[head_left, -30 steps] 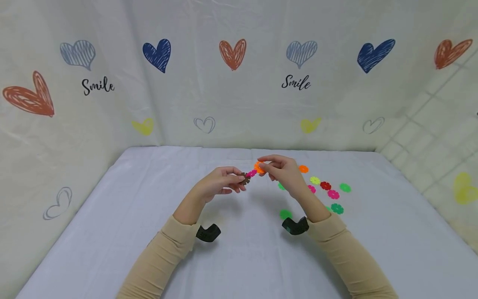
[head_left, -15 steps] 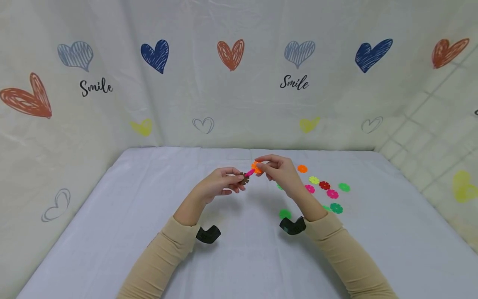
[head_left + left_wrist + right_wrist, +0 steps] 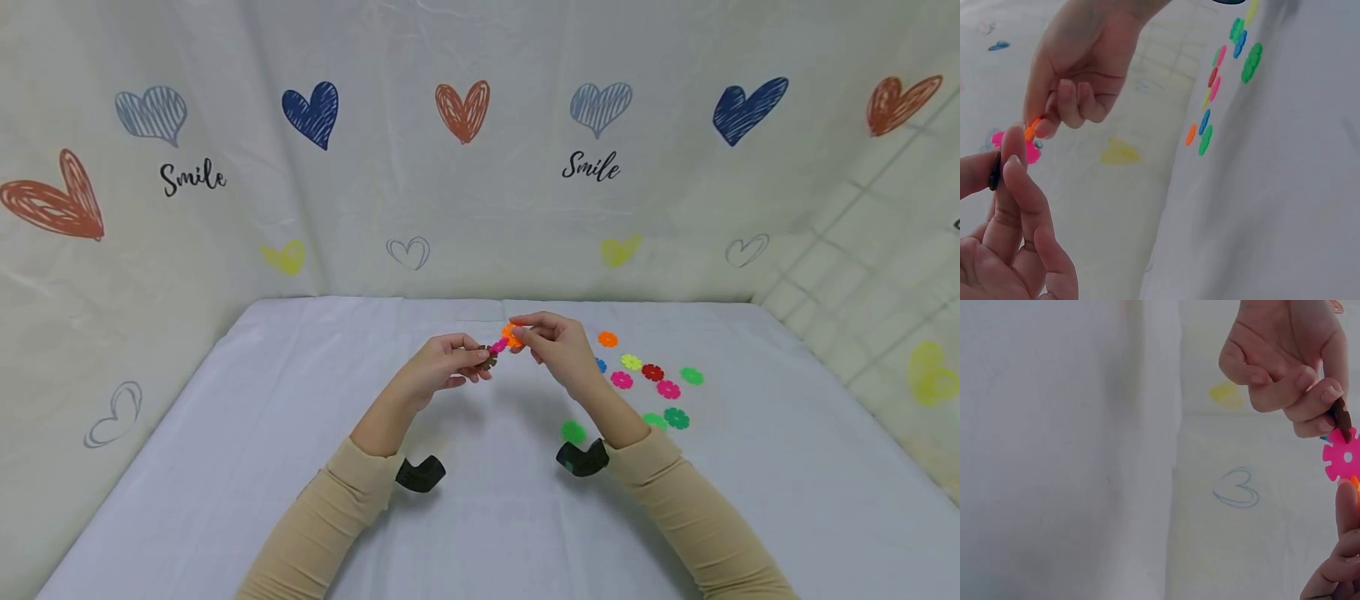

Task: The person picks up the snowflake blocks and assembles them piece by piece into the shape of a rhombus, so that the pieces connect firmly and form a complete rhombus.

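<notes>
My left hand (image 3: 446,367) pinches a brown notched snowflake disc (image 3: 489,360) between thumb and fingers, above the white table. A pink snowflake disc (image 3: 1338,456) stands edgewise into the brown one, as the right wrist view shows. At its other side my right hand (image 3: 558,346) pinches an orange snowflake disc (image 3: 512,335) by thumb and index finger. The orange disc meets the pink one's rim, and the fingers cover part of it. A sliver of blue (image 3: 1038,144) shows beside the pink disc in the left wrist view.
Several loose snowflake discs lie flat to the right, among them orange (image 3: 607,339), yellow (image 3: 632,362), dark red (image 3: 652,372) and green (image 3: 677,417). One green disc (image 3: 573,432) lies nearer, beside the black right wrist camera (image 3: 582,458). A heart-printed curtain (image 3: 480,208) stands behind the white table (image 3: 487,517).
My right hand has shifted slightly left with the orange disc, closer to my left hand. A blue disc on the table has come into view beside the right wrist.
</notes>
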Demonstrator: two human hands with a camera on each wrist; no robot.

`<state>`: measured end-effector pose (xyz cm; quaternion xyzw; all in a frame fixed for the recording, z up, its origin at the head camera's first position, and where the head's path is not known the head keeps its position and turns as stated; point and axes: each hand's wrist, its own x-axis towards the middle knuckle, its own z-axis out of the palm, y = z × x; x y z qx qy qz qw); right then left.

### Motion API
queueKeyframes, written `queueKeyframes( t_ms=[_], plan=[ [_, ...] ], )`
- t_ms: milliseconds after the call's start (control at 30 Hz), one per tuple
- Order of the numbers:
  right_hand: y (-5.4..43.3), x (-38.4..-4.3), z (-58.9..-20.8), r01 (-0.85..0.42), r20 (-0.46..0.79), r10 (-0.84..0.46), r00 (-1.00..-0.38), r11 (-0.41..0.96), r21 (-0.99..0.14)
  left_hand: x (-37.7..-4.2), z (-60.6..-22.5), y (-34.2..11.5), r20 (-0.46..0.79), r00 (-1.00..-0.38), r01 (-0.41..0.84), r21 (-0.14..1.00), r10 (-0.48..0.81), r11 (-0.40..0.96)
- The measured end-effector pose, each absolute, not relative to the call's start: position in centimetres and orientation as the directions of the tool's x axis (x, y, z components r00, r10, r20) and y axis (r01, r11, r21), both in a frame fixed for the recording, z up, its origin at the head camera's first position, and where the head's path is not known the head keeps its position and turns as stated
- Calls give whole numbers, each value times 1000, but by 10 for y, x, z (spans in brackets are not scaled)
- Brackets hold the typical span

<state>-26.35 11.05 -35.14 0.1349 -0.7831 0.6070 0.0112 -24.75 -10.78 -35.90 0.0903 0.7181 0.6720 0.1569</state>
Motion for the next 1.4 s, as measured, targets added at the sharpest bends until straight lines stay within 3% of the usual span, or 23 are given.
queueKeyframes(
  t_ms=[767, 1167, 1400],
  plan=[
    [96, -254, -362, -231, 214, -101, -972, 218, -948, -243, -359, -104, -82, -948, -51, 993, 306, 110],
    [108, -264, -358, -127, 76, -216, -973, 231, -965, -248, -365, -104, -136, -937, -102, 987, 321, 122],
    [115, -264, -356, -155, 86, -275, -958, 241, -958, -250, -366, -108, -141, -929, -97, 985, 343, 142]
  ],
)
